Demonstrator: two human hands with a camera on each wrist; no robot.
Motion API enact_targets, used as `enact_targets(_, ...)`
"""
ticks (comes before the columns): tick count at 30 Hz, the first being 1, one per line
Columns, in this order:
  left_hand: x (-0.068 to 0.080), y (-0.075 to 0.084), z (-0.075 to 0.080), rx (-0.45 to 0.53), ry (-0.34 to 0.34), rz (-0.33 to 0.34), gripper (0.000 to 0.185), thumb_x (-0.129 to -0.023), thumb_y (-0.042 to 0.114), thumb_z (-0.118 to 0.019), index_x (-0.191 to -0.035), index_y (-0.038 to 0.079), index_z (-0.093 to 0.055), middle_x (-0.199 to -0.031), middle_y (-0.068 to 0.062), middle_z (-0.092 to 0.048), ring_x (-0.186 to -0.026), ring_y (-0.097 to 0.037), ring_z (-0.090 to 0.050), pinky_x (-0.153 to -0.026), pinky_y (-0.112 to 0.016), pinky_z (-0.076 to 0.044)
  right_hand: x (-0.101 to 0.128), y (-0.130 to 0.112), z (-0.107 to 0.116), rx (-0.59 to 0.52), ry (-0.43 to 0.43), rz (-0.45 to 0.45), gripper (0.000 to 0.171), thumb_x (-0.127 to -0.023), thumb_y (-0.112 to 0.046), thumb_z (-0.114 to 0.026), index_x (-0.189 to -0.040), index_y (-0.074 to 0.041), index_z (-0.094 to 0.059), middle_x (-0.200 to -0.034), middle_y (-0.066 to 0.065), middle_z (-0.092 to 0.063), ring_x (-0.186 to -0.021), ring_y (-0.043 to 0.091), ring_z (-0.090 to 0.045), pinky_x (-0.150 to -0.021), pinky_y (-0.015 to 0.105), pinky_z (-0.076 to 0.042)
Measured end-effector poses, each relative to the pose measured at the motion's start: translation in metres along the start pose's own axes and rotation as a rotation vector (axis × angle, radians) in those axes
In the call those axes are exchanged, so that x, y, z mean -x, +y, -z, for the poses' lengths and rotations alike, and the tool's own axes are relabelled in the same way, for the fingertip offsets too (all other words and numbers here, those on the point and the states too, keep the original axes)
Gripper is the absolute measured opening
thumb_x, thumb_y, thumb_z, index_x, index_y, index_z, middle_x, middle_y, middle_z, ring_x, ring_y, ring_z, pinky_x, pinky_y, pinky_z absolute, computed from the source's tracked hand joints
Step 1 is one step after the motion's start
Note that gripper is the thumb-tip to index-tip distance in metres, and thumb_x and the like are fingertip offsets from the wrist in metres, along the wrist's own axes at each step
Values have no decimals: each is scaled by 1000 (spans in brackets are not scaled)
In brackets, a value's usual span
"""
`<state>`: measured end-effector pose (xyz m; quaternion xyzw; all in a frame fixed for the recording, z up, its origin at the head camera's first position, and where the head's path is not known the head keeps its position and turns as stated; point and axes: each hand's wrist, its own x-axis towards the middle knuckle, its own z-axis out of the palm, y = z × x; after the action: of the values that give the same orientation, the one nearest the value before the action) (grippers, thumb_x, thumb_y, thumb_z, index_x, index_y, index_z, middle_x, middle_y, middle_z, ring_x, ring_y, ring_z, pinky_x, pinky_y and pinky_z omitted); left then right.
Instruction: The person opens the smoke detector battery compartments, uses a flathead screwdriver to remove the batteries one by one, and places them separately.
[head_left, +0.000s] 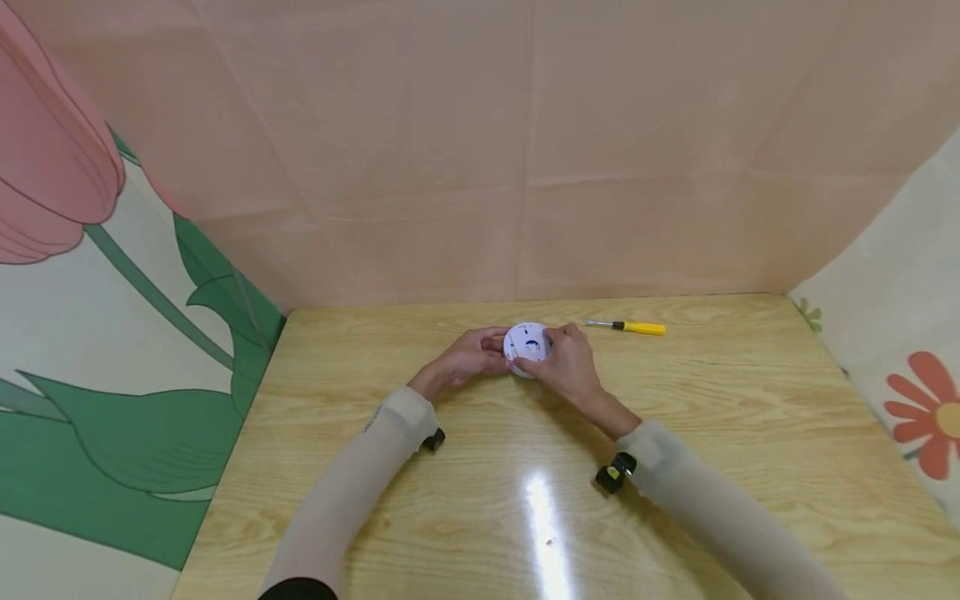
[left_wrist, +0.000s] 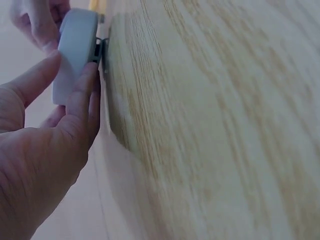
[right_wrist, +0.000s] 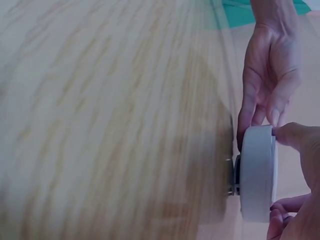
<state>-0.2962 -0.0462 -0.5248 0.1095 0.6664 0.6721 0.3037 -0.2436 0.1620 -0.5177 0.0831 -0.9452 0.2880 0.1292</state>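
White round device gripped by both hands: left hand, right hand; markings unreadable.

White round device pinched by right hand fingers; left hand touching rim.

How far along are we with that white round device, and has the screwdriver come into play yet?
In hand: both hands, left hand and right hand, grip the white round device by its rim, just above the wooden table. The wrist views show a dark part under it. Not yet used: the yellow-handled screwdriver lies apart on the table, beyond the right hand. Nothing visibly done; whether any screws are out cannot be seen.
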Motion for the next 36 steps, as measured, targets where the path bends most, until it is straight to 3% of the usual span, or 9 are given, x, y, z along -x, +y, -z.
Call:
enact_targets(11, 0, 2, -3, -16, 26, -13, 77, -90, -19, -70, -159, -1, -42, -136, -31, -63, -119, -32, -67, -101, -34, -59, -6, -6, 2, 26, 19, -19, 59, -73, -38, -97, -98, 10, -74, -90, 21, -70, -88, 34, -63, -72, 48, -55)
enact_targets(21, -2, -1, -3, -31, 53, -17, 76, -89, -17, -72, -158, -2, -44, -132, -30, -66, -109, -26, -69, -94, -29, -61, -5, -9, -1, -34, 36, -74, 69, -73, -33, -97, -118, 13, -72, -104, 28, -72, -93, 39, -67, -78, 52, -59)
enact_targets(29, -2, -1, -4, -42, 46, -20, 72, -90, -15, -73, -156, -1, -47, -132, -30, -67, -109, -26, -70, -96, -31, -61, -8, -6, 0, -82, 34, -117, 65, -71, -29, -94, -116, 13, -73, -104, 29, -72, -95, 41, -68, -80, 54, -59)
enact_targets(36, 0, 0, -4, -41, 45, -12, 73, -89, -16, -72, -157, 0, -47, -131, -29, -67, -111, -27, -69, -96, -31, -61, -11, -1, 7, -116, -31, -132, 68, -73, -27, -94, -122, 14, -71, -113, 32, -72, -102, 43, -69, -86, 54, -60)
